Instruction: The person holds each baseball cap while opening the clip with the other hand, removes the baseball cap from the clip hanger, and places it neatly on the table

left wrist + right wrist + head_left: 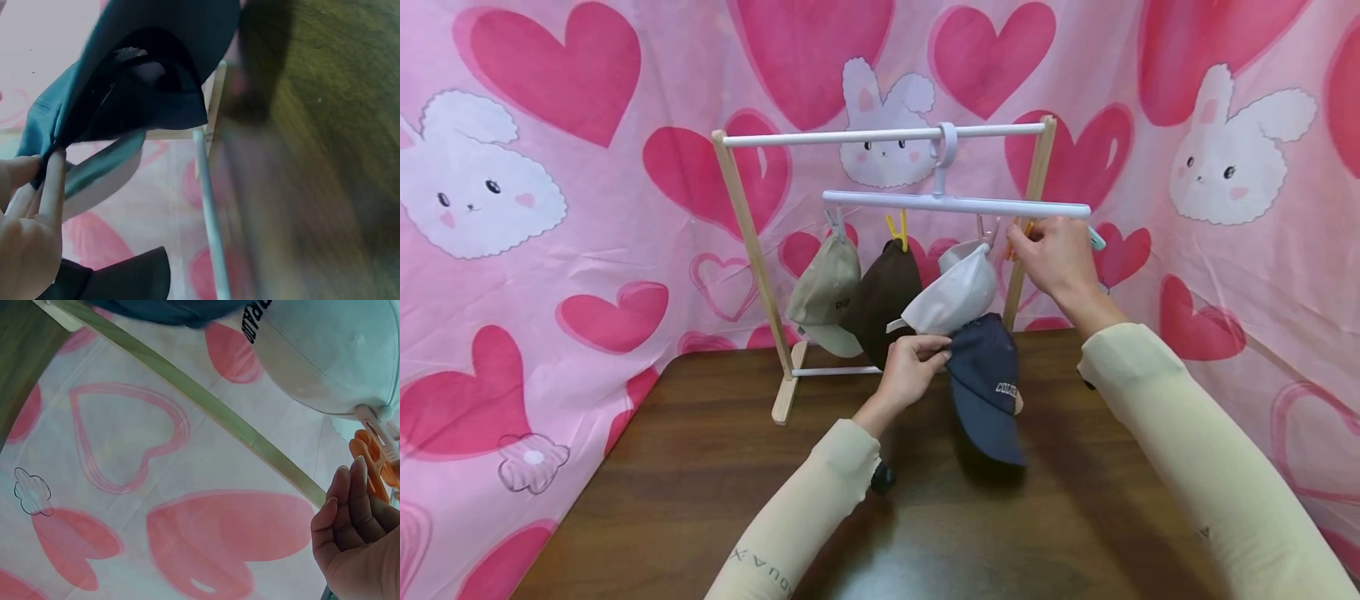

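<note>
My left hand [910, 367] pinches the edge of a navy baseball cap [988, 375], which hangs brim down above the table. At the right end of a white clip hanger [887, 198], my right hand [1060, 258] pinches an orange clip [369, 456] with curled fingers; the thumb is hidden in the right wrist view. Just left of that clip, a white cap [955, 292] hangs from a pink clip [987, 229]. A brown cap [883, 292] hangs from a yellow clip [898, 229], and a beige cap [823, 283] from a grey one.
The hanger hooks over the white top bar [820, 137] of a wooden rack [748, 242] standing on a brown table [700, 467]. A teal clip [1097, 239] shows beyond my right hand. Pink cloth [685, 67] with hearts and rabbits surrounds the table.
</note>
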`<state>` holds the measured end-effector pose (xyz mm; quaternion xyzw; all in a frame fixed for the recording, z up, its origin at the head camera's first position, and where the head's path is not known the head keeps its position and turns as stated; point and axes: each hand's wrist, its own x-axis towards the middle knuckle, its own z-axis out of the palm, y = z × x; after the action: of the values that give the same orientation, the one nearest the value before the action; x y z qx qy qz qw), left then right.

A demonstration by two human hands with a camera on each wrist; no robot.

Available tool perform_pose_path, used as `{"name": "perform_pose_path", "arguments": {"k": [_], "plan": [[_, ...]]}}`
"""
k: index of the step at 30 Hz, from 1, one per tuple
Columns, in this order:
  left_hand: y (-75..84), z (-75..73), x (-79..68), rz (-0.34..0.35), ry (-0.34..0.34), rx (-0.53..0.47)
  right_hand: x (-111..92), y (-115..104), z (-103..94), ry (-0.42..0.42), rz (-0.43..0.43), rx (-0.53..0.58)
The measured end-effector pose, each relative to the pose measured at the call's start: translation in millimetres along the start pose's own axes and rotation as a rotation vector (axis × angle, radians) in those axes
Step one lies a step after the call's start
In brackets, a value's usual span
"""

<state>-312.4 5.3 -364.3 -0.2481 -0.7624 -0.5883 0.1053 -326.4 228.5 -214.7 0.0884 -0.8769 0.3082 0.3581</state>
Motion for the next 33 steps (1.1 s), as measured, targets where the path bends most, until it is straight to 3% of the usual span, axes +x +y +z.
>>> {"name": "perform_pose_path", "arguments": {"k": [13,21,27,33], "plan": [[-5.8,9.3,-2.1,-0.056,-0.13,0.062,0.9,-3.7,-2.2,0.006,0.011,-0.012],[-12.5,14.2,-6.0,-0.07,-0.177,0.127,-0.3,-1.0,-1.4,0.008,0.007,-0.013],[-14.2,15.3,-8.2,-0.082,-0.223,0.205,-3.8,-0.3,-2.9,0.009,0.03,0.001],[-20.3,15.1,-8.7,-0.068,-0.303,0.371,-5.4,-1.4,-4.0,0.015,0.047,0.01]]}}
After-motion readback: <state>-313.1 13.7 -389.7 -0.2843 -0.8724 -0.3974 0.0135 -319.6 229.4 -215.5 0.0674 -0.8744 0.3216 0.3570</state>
